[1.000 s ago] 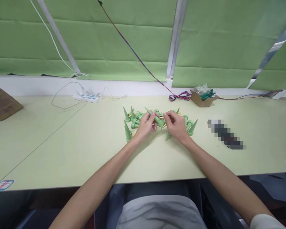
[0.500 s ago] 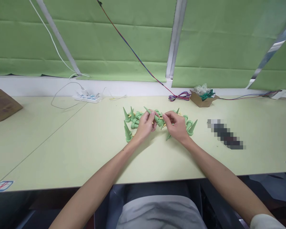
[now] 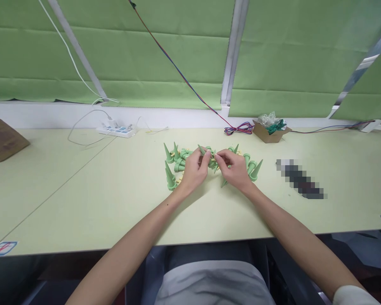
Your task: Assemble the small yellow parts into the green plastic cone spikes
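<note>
My left hand (image 3: 195, 169) is closed around a green plastic spike (image 3: 202, 149), its pointed tip rising toward the back of the table. My right hand (image 3: 235, 167) pinches at the spike's wide end, where a small yellow piece (image 3: 213, 159) shows between the fingertips; its exact shape is too small to make out. Around and behind both hands lie several more green cone-shaped spikes, some standing upright, like one at the left (image 3: 170, 176), others tipped over, like one at the right (image 3: 255, 170). Small yellow parts (image 3: 179, 179) are scattered among them, partly covered by my left hand.
Behind the pile are a bundle of red and blue wire (image 3: 239, 128) and a small cardboard box (image 3: 271, 134) with plastic and green material. A white power strip (image 3: 117, 130) stands at the back left, a brown paper bag (image 3: 4, 140) at the far left. A blurred dark object (image 3: 301, 180) lies on the right.
My left hand has turned and shifted slightly right, and the spike in it now points more away, mostly hidden by the fingers. My right hand stays nearly in place.
</note>
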A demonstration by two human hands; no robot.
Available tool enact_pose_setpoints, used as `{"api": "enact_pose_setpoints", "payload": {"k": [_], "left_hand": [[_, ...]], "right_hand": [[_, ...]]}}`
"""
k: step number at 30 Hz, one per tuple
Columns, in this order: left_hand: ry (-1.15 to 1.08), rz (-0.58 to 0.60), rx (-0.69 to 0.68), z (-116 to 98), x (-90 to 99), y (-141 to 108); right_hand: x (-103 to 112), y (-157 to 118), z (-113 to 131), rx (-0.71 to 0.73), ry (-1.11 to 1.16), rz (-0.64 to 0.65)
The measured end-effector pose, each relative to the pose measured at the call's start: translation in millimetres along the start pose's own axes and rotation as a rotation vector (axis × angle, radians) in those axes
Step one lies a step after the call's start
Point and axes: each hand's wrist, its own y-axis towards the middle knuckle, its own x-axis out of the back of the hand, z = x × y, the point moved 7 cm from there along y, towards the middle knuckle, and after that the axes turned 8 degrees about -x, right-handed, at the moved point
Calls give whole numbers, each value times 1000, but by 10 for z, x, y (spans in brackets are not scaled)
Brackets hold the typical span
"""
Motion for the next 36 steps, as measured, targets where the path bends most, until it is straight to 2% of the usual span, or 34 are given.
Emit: {"api": "enact_pose_setpoints", "payload": {"k": [5,17,20,26,31,36], "left_hand": [[230,7,-148,-104,0,-16],[260,55,-254,-179,-41,-46],[239,111,-264,-173,-83,-62],[265,205,-342,-192,-153,-104],[292,234,-387,-186,-166,-116],[212,157,-388,-175,-131,-92]], "right_hand": [[-27,18,-28,-35,-22,31],[-60,38,-129,-131,0,52],[-46,57,-191,-212,93,43],[-92,57,-335,-477,402,117],[-115,50,-376,-540,473,134],[-110,55,-388,-552,503,101]]}}
